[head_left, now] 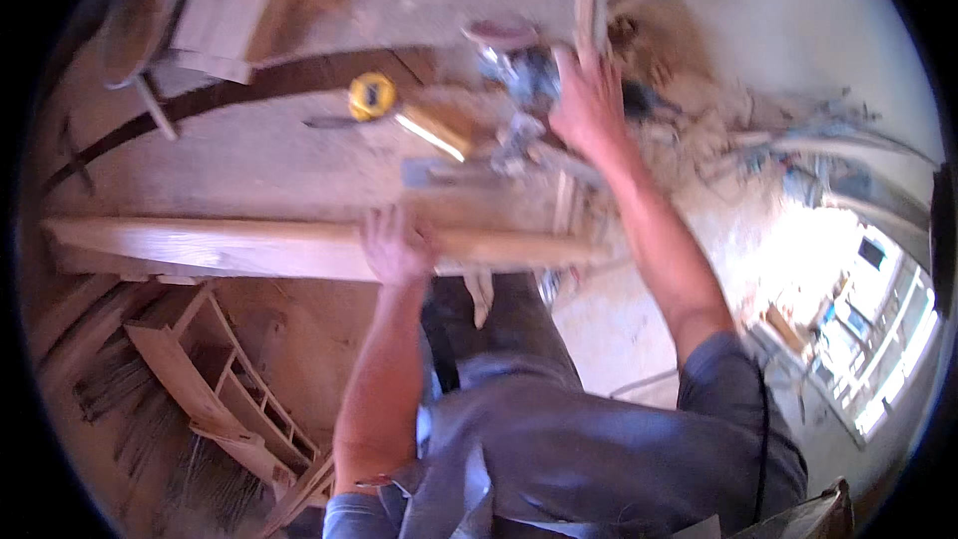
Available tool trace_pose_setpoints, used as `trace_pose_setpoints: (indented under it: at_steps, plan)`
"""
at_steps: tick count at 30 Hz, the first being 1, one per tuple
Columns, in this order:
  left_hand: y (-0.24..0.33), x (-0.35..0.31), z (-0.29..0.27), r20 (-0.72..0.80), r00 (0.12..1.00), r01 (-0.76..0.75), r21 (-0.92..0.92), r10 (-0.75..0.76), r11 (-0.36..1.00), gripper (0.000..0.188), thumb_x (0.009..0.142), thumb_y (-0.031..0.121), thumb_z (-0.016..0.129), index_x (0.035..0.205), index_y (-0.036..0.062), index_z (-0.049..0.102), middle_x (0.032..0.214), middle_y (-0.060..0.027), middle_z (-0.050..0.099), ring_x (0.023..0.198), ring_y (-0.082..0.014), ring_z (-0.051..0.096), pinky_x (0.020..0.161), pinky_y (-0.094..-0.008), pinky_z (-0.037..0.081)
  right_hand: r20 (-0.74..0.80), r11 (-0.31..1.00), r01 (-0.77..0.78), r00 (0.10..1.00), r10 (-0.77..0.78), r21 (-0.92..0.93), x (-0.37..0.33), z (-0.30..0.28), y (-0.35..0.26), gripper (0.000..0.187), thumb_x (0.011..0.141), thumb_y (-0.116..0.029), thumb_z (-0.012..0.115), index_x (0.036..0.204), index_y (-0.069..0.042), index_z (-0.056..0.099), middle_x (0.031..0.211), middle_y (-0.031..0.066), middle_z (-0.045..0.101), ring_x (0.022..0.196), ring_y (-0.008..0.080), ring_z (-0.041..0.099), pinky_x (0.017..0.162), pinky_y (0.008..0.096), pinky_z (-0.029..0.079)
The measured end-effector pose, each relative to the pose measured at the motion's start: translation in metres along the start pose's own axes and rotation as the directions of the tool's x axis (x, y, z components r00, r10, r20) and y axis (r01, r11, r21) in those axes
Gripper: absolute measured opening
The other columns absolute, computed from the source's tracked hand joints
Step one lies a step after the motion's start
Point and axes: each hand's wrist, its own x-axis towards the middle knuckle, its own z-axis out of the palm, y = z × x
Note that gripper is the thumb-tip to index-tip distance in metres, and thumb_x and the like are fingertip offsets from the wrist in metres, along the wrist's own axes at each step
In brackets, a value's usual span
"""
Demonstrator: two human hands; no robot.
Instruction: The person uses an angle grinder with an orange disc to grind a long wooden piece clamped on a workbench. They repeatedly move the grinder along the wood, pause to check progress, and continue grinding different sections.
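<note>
A long, pale wooden board (pixel 249 245) lies across the near edge of the workbench. My left hand (pixel 397 245) is closed over it near its middle, fingers curled over the far side. My right hand (pixel 591 105) reaches to the far side of the bench, with its fingers around the near end of a narrow wooden strip (pixel 586 0). Partly behind that hand lies a bluish power tool (pixel 524 75) with a round reddish disc (pixel 501 35) beside it; blur hides its exact kind.
On the dusty workbench (pixel 269 145) are a yellow tape measure (pixel 372 96), a small wooden block (pixel 439 128) and a curved dark wooden piece (pixel 299 67). A slatted wooden frame (pixel 220 369) stands below left. Thin sticks and debris (pixel 788 135) lie at right.
</note>
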Motion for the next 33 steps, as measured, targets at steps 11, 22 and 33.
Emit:
trace_pose_setpoints:
  at_steps: [11, 22, 33]
  plan:
    - [-0.003, 0.004, 0.003, 0.059, 0.998, -0.014, 0.146, 0.005, 0.989, 0.003, 0.079, 0.015, 0.065, 0.079, 0.0133, 0.067, 0.083, -0.0067, 0.070, 0.085, -0.0327, 0.064, 0.078, -0.0486, 0.045, 0.319, 0.999, 0.010, 0.948, 0.003, -0.040, -0.011, -0.041, 0.050, 0.037, 0.077, -0.004, 0.070, 0.114, 0.001, 0.070, 0.097, 0.0248, 0.077, 0.090, 0.0381, 0.078, 0.079, 0.0509, 0.064]
    - [-0.010, -0.005, 0.009, -0.224, 0.971, 0.092, 0.047, -0.079, 0.995, 0.011, 0.086, 0.011, 0.067, 0.090, 0.0046, 0.076, 0.097, -0.0116, 0.075, 0.089, -0.0314, 0.068, 0.084, -0.0457, 0.055, 0.506, 0.014, -0.522, 0.833, 0.221, 0.853, -0.320, -0.104, 0.135, 0.063, 0.065, -0.021, 0.082, 0.120, 0.004, 0.064, 0.101, 0.0100, 0.072, 0.083, 0.0199, 0.070, 0.082, 0.0349, 0.058]
    - [0.290, -0.220, -0.002, 0.887, 0.249, 0.939, -0.320, 0.389, 0.128, 0.056, 0.107, 0.050, 0.062, 0.139, 0.0033, 0.064, 0.109, -0.0055, 0.067, 0.097, -0.0150, 0.062, 0.082, -0.0299, 0.050, 0.709, -0.791, -0.377, 0.698, 0.099, 0.482, -0.493, -0.039, 0.080, 0.072, 0.062, -0.023, 0.075, 0.129, 0.002, 0.062, 0.098, 0.0150, 0.073, 0.079, 0.0265, 0.073, 0.076, 0.0388, 0.060]
